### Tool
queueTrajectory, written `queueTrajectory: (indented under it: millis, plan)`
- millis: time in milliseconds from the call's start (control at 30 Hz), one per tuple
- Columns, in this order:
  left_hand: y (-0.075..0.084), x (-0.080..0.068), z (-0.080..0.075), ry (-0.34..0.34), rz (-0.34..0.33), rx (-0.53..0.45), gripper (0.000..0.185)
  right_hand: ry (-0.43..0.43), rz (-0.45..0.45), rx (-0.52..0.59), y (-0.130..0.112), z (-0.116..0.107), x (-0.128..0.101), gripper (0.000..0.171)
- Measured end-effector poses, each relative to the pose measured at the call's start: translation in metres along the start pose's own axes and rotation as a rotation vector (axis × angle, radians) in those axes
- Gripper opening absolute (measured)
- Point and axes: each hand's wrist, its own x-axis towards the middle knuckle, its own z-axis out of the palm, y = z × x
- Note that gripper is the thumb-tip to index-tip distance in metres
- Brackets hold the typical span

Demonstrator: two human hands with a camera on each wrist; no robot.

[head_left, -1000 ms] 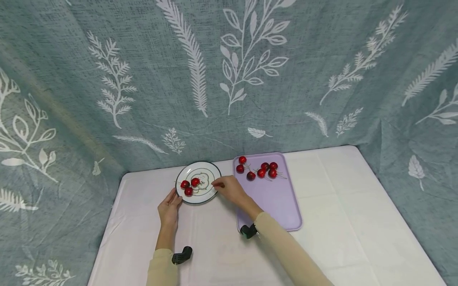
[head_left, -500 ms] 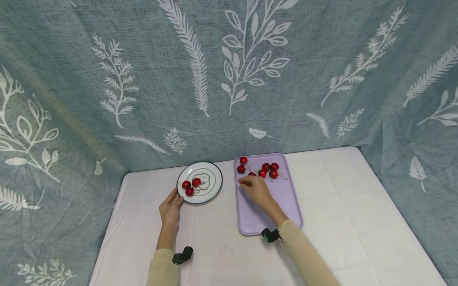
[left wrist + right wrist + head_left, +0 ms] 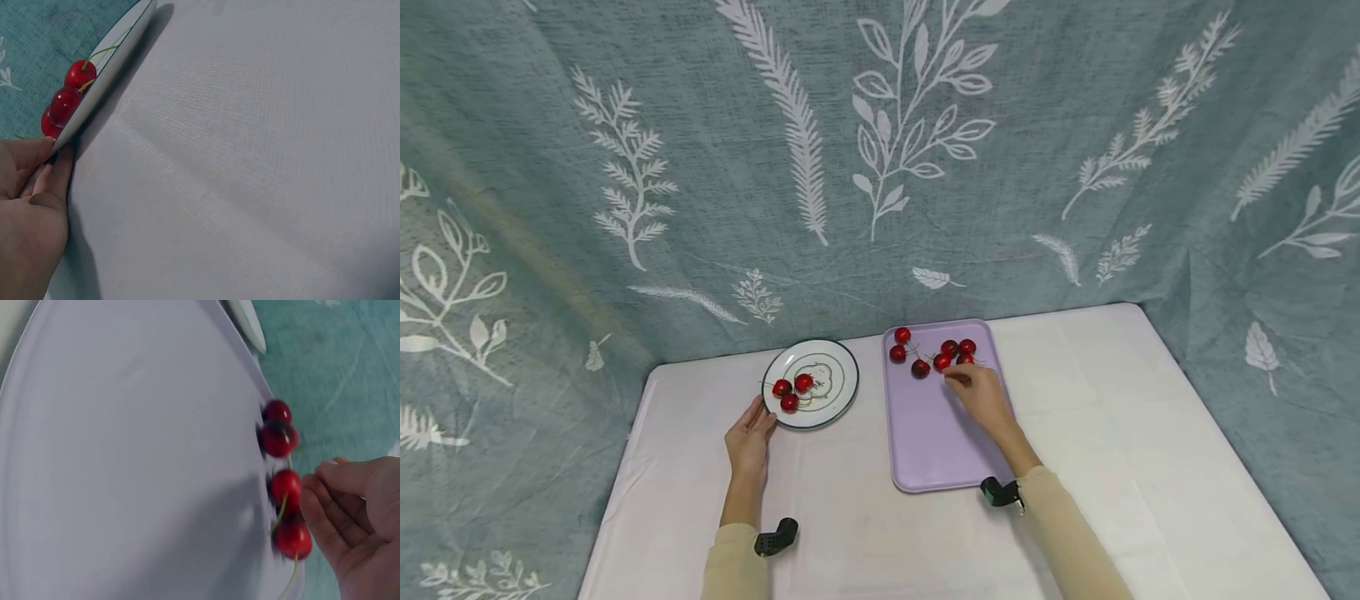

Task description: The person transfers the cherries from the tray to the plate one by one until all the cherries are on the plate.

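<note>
Left hand (image 3: 750, 437) rests fingers straight against the plate (image 3: 842, 397) rim, steadying it. Right hand (image 3: 983, 393), fingers loosely curled and holding nothing, reaches the cherries (image 3: 942, 362) at the tray's (image 3: 936, 442) far end.

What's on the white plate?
Three red cherries with green stems lie on the plate, beside a drawing in its middle. The left hand touches its near rim, covering a little of the edge.
</note>
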Motion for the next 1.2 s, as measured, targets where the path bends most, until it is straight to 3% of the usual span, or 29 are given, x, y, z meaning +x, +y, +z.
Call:
queueTrajectory:
  millis: [500,667,867,1200]
  plan:
    - [0.001,0.002,-0.002,0.009,0.005,0.002,0.056,0.094,0.066,0.018,0.023,-0.03,-0.005,0.019]
    - [0.0,0.003,-0.001,0.004,-0.002,0.002,0.056,0.129,0.067,-0.023,0.029,-0.034,-0.001,0.02]
    - [-0.001,-0.001,0.001,0.001,-0.021,-0.008,0.056,0.128,0.061,-0.051,0.038,-0.034,0.008,0.02]
    - [0.001,0.0,-0.001,-0.004,0.007,-0.002,0.056,0.065,0.089,-0.062,0.044,-0.03,0.013,0.023]
